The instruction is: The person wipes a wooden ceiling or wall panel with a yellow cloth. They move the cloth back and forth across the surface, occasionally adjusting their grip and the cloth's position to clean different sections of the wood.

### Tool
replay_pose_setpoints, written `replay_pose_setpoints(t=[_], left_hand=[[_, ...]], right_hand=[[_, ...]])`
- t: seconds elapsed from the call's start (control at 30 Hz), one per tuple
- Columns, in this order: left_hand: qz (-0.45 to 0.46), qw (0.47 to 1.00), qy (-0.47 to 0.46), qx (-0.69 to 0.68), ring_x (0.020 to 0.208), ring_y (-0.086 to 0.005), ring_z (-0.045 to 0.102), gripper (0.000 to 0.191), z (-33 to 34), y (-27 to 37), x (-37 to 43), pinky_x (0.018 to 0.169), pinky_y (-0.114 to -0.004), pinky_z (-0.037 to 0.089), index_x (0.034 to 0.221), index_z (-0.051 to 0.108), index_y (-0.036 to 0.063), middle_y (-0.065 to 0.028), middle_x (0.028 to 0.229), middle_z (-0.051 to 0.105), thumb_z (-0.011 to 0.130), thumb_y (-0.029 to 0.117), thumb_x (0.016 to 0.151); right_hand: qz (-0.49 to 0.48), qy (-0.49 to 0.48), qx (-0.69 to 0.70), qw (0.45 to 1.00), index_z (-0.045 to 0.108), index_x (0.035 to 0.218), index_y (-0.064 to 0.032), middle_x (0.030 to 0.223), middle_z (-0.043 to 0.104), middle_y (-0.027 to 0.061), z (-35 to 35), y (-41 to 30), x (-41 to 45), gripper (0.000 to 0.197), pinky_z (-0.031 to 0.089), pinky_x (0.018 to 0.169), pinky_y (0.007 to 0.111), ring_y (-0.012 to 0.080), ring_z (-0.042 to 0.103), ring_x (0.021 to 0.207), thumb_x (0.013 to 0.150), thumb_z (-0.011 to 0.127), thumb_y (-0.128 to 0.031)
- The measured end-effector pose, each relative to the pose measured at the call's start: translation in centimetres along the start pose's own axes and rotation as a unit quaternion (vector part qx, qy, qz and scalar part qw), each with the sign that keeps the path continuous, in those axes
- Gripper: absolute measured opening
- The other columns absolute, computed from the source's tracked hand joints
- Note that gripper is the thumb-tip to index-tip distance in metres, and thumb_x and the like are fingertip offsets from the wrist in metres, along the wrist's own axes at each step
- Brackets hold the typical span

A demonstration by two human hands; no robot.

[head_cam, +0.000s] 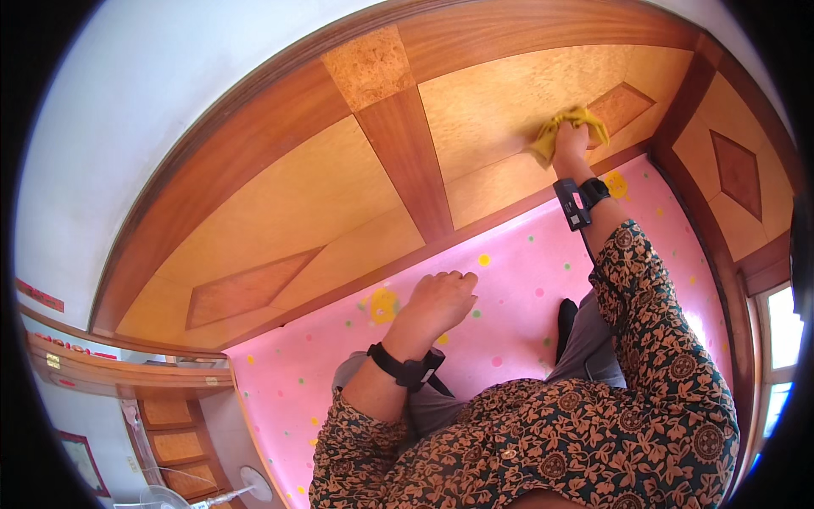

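My right hand [572, 141] grips a crumpled yellow cloth [596, 127] and presses it against the wood-panelled wall [509, 108]. The cloth's edges look blurred. It lies beside a darker diamond inlay [622, 107] in the panel. My left hand [442, 299] hovers in front of my body, over a pink dotted mat [515, 292]. Its fingers are curled in, and nothing shows in them; the palm is hidden. Both wrists carry black strapped devices.
Side panelling [690, 153] meets the wall at the right, near a bright window [779, 324]. A wooden ledge [127, 375] with small objects runs along the left. Beyond the mat's left edge stands an electric fan [165, 496]. My foot [565, 324] rests on the mat.
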State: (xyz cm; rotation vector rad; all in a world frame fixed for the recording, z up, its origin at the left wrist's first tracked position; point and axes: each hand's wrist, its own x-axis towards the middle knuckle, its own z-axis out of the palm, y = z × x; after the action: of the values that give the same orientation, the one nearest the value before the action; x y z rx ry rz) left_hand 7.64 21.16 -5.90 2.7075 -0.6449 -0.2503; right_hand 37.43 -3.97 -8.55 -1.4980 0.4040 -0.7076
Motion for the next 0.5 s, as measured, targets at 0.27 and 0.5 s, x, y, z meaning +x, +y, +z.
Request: replay_pose_setpoints(t=[0.27,0.5], left_hand=[[0.036,0.999,0.024,0.019,0.087,-0.0350,0.058,0.020,-0.7,2.0,1.6,0.074,-0.044,0.047,0.093,0.056,0.0040,-0.0174,0.089,0.062,0.056,0.022,0.083],[-0.052,0.998,0.014,0.021,0.092,-0.0335,0.059,0.026,-1.0,-0.3,-1.0,0.079,-0.043,0.047,0.101,0.057,0.0041,-0.0176,0.094,0.062,0.056,0.023,0.083]], right_hand=[[-0.132,-0.408,-0.518,0.740,0.066,0.085,-0.0032,0.084,0.065,0.0184,-4.2,15.7,8.8,0.020,0.050,0.062,0.040,0.0341,0.063,0.074,0.074,0.061,-0.019],[-0.315,-0.584,-0.480,0.574,0.063,0.087,0.0003,0.083,0.065,0.0181,1.1,4.5,-8.9,0.029,0.049,0.062,0.037,0.0307,0.063,0.072,0.067,0.069,-0.020]])
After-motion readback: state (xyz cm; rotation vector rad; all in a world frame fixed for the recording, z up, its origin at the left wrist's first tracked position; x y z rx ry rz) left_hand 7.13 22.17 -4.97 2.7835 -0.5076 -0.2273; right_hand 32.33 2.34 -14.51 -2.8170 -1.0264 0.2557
